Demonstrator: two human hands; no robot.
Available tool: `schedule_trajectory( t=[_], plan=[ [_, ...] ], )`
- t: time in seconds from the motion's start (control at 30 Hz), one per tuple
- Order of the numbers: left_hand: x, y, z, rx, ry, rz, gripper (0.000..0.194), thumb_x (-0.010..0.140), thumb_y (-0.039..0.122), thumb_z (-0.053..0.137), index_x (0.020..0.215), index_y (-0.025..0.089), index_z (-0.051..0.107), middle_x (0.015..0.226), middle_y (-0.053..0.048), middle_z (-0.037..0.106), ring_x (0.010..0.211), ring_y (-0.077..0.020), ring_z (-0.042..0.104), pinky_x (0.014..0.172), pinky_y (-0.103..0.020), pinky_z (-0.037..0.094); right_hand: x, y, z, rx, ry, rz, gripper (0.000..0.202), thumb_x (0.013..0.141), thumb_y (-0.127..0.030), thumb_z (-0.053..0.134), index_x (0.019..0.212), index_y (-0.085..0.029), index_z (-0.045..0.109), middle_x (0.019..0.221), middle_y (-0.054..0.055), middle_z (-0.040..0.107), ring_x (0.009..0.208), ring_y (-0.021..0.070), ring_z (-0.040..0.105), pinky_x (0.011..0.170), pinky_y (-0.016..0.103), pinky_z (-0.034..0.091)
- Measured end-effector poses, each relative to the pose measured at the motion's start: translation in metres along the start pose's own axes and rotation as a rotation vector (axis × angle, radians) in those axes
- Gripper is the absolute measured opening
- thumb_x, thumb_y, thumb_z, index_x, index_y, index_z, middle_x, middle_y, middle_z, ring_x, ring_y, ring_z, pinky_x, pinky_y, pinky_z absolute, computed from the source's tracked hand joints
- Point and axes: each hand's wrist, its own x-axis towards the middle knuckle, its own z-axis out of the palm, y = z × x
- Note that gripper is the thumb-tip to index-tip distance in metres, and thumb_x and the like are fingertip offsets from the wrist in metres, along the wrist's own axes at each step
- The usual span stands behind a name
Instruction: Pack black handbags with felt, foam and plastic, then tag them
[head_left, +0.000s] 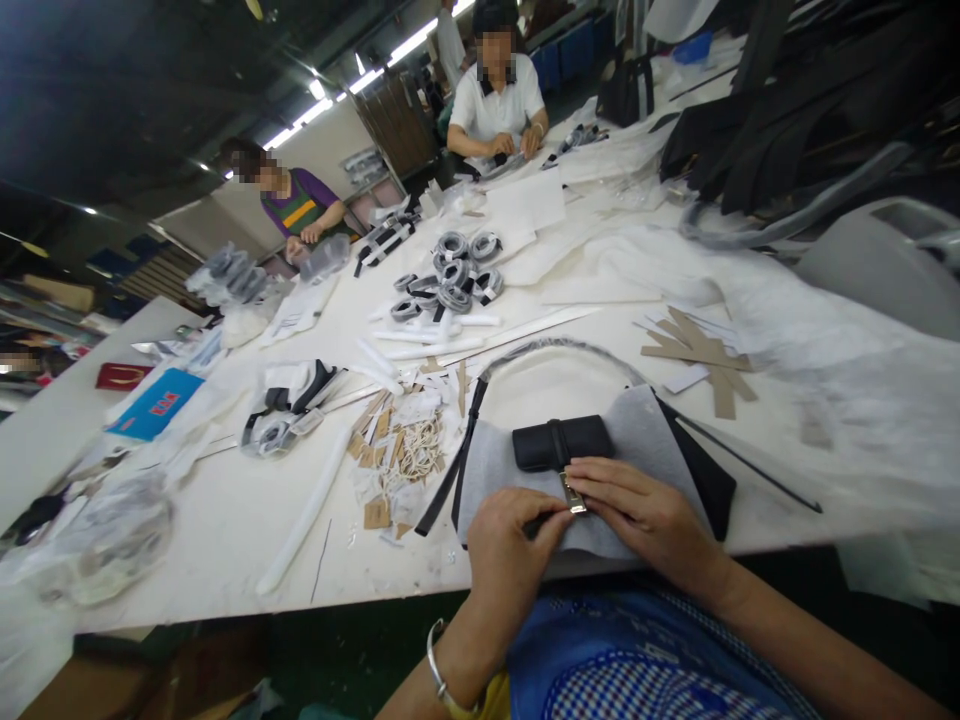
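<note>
A black bag lies at the table's front edge, with a grey-white sheet over its front and its wrapped handle arching behind. On the sheet rests a small black pouch with a strap round its middle. Below the pouch is a gold metal clasp. My left hand pinches the lower end of the clasp between thumb and fingers. My right hand lies from the right with its fingers stretched out, the fingertips touching the clasp and the pouch's lower edge.
Paper tags and strings are heaped left of the bag. Brown card strips lie behind it at the right. Wrapped coils sit farther back on the white table. Two people work across the table.
</note>
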Motion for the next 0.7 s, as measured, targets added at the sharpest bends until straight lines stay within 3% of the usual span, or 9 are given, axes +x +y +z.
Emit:
schedule_trajectory(
  t=[0.13, 0.5, 0.7],
  plan=[
    [-0.0003, 0.0014, 0.0016, 0.047, -0.011, 0.012, 0.011, 0.078, 0.018, 0.081, 0.081, 0.026, 0.075, 0.08, 0.005, 0.076, 0.078, -0.0174, 0.069, 0.077, -0.034, 0.047, 0.0008, -0.0016, -0.0003, -0.001, -0.003, 0.005, 0.027, 0.095, -0.011, 0.058, 0.119, -0.019, 0.068, 0.119, 0.008, 0.071, 0.114, 0.0196, 0.065, 0.099, 0.035, 0.057],
    [0.0003, 0.0014, 0.0047, 0.223, -0.035, 0.214, 0.011, 0.083, 0.013, 0.072, 0.078, 0.02, 0.065, 0.075, 0.001, 0.067, 0.077, -0.019, 0.063, 0.075, -0.034, 0.043, 0.0, 0.0009, 0.0001, 0.035, 0.012, 0.041, 0.027, 0.095, -0.011, 0.058, 0.117, -0.02, 0.069, 0.118, 0.006, 0.072, 0.112, 0.0187, 0.066, 0.1, 0.034, 0.057],
    [-0.0006, 0.0004, -0.0002, 0.142, -0.041, 0.181, 0.01, 0.084, 0.012, 0.071, 0.081, 0.02, 0.065, 0.079, 0.001, 0.069, 0.078, -0.0177, 0.064, 0.072, -0.03, 0.047, -0.0001, 0.0007, -0.0006, 0.047, 0.014, 0.059, 0.026, 0.094, -0.013, 0.059, 0.116, -0.021, 0.071, 0.116, 0.006, 0.073, 0.111, 0.0196, 0.067, 0.099, 0.035, 0.058]
  ],
)
